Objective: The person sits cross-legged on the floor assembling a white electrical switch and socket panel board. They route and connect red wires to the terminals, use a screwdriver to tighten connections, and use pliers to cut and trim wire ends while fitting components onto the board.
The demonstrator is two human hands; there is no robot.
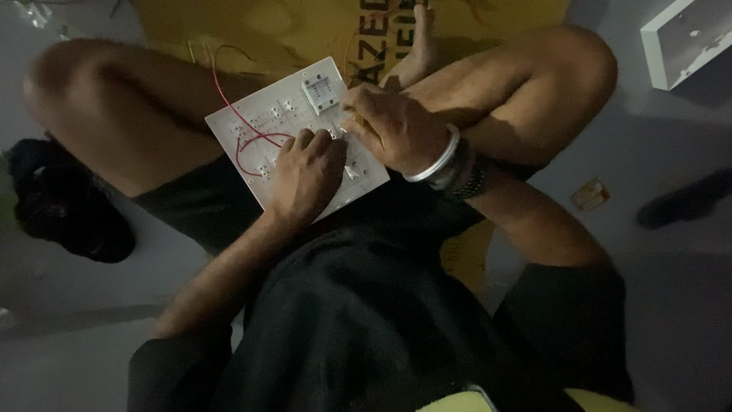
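Board (263, 130) rests on the lap, unclamped. Left hand (305, 177) presses flat on it, fingers bent, gripping nothing. Right hand (393, 126) pinches at a fitting; exact grip unclear. Risks: board tipping off the knee; loose red wire (245, 141) snagging; dim light hiding terminals.

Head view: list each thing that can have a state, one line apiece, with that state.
White switch board: flat on the lap, back side up.
Red wire: loose, looped across the board.
Square white module: seated on the board.
Left hand: knuckles up, pressing on the board.
Right hand: fingers bent onto the board.
White box: on the floor, apart.
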